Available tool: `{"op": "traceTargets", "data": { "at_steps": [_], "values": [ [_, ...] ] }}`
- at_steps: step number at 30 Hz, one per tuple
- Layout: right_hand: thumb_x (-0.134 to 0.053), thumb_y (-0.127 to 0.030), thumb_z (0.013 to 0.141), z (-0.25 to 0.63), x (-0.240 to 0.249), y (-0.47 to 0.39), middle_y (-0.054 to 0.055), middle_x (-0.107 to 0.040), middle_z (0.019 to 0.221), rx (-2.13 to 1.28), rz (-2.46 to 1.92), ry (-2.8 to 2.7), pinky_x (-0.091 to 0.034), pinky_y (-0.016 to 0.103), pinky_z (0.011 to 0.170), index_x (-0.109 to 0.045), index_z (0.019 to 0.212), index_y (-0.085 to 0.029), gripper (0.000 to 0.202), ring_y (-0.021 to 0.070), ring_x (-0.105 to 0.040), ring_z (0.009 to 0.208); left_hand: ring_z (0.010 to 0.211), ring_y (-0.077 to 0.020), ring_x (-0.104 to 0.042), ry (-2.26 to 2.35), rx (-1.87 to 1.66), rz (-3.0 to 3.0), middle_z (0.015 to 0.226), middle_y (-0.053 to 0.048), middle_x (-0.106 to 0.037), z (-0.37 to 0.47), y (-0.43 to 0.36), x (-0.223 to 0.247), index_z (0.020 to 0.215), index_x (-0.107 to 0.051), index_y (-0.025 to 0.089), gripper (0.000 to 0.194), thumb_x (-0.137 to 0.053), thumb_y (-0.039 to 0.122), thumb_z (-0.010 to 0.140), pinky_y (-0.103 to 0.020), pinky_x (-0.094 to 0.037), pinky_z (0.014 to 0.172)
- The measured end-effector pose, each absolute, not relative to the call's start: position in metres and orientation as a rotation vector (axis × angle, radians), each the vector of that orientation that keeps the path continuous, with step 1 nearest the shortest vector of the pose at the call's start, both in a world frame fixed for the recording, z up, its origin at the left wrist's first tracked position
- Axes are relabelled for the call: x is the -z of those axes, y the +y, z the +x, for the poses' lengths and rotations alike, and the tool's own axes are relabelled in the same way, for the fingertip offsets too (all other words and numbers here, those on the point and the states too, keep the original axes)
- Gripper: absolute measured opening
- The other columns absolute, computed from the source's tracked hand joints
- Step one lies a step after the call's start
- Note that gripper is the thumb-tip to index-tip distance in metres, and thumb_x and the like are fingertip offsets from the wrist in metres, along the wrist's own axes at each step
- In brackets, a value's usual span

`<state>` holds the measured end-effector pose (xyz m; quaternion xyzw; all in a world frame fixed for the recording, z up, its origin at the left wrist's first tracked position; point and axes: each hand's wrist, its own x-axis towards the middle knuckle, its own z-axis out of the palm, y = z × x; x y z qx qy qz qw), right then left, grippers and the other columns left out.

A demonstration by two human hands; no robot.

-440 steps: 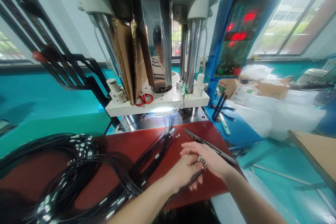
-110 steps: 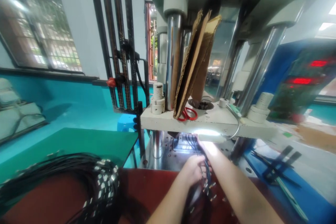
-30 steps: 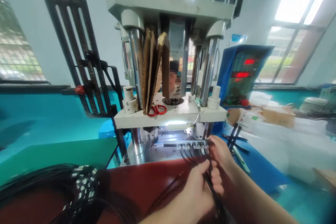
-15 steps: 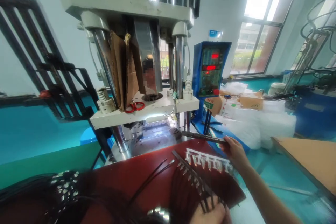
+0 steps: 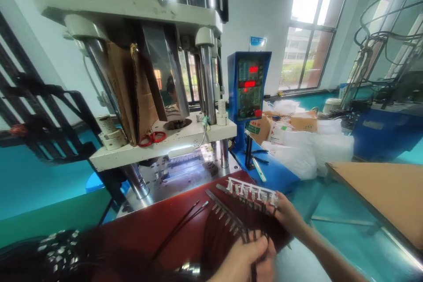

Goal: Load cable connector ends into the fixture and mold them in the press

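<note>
My left hand (image 5: pixel 253 251) is closed round black cables and the near end of a slotted dark metal bar (image 5: pixel 228 211). Small metal cable ends stick out along that bar's edge. My right hand (image 5: pixel 286 213) is closed at the right end of a second dark metal bar (image 5: pixel 222 188), which lies mostly under a white plastic strip (image 5: pixel 253 187) carrying a row of connectors. The strip's right end meets my right fingers; whether they pinch it too is unclear. Two loose cables (image 5: pixel 190 218) lie on the red-brown tabletop (image 5: pixel 132 233) to the left.
A press (image 5: pixel 142 13) stands ahead, with red-handled scissors (image 5: pixel 152 139) and cardboard (image 5: pixel 124 92) on its plate. Bundled black cables (image 5: pixel 56 251) are at lower left. A blue control box (image 5: pixel 249 86), a cutter (image 5: pixel 259 169) and white bags (image 5: pixel 294 154) are to the right.
My right hand has brought its bar down and toward me, from above the white strip to beneath it. My left hand stays on its bar. The view has shifted rightward.
</note>
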<state>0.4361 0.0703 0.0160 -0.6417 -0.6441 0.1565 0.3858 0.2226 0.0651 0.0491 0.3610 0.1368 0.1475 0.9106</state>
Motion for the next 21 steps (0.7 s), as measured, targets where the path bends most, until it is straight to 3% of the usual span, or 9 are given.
{"op": "traceTargets", "data": {
  "at_steps": [3, 7, 13, 17, 21],
  "values": [
    [-0.048, -0.027, 0.074, 0.428, -0.046, 0.072, 0.005, -0.058, 0.079, -0.366, -1.587, -1.692, -0.040, 0.039, 0.081, -0.063, 0.070, -0.018, 0.018, 0.0219, -0.052, 0.080, 0.040, -0.0045, -0.031, 0.305, -0.312, 0.766, 0.047, 0.005, -0.037, 0.223, 0.064, -0.048, 0.073, -0.052, 0.013, 0.035, -0.066, 0.045, 0.067, -0.020, -0.020, 0.046],
    [-0.042, -0.040, 0.083, 0.418, -0.108, 0.066, 0.006, -0.063, 0.086, -0.747, -1.434, -1.550, -0.043, 0.029, 0.071, -0.064, 0.092, -0.016, 0.034, 0.0202, -0.055, 0.080, 0.039, -0.0049, -0.031, 0.309, -0.300, 0.794, 0.045, 0.005, -0.036, 0.224, 0.061, -0.045, 0.069, -0.051, 0.014, 0.036, -0.065, 0.047, 0.066, -0.020, -0.018, 0.044],
    [-0.055, -0.039, 0.077, 0.404, -0.155, 0.056, -0.001, -0.057, 0.067, -1.285, -1.280, -1.955, -0.037, 0.020, 0.053, -0.064, 0.084, -0.013, 0.028, 0.0124, -0.049, 0.060, 0.036, -0.0049, -0.028, 0.295, -0.291, 0.896, 0.042, 0.005, -0.034, 0.228, 0.056, -0.047, 0.064, -0.050, 0.014, 0.042, -0.064, 0.054, 0.063, -0.022, -0.014, 0.040],
    [-0.052, -0.042, 0.078, 0.413, -0.150, 0.060, -0.001, -0.051, 0.057, -1.005, -1.379, -1.838, -0.032, 0.020, 0.048, -0.061, 0.066, -0.014, 0.032, 0.0098, -0.043, 0.052, 0.041, -0.0053, -0.028, 0.341, -0.249, 0.933, 0.044, 0.005, -0.034, 0.225, 0.053, -0.043, 0.065, -0.052, 0.014, 0.040, -0.063, 0.052, 0.066, -0.021, -0.015, 0.045],
    [-0.054, -0.048, 0.072, 0.464, -0.140, 0.061, -0.001, -0.049, 0.050, -0.431, -1.487, -1.252, -0.035, 0.024, 0.048, -0.063, 0.066, -0.017, 0.033, 0.0124, -0.045, 0.049, 0.044, -0.0056, -0.031, 0.378, -0.215, 0.955, 0.046, 0.003, -0.036, 0.215, 0.052, -0.041, 0.058, -0.051, 0.014, 0.036, -0.069, 0.045, 0.063, -0.021, -0.016, 0.046]
  ]
}}
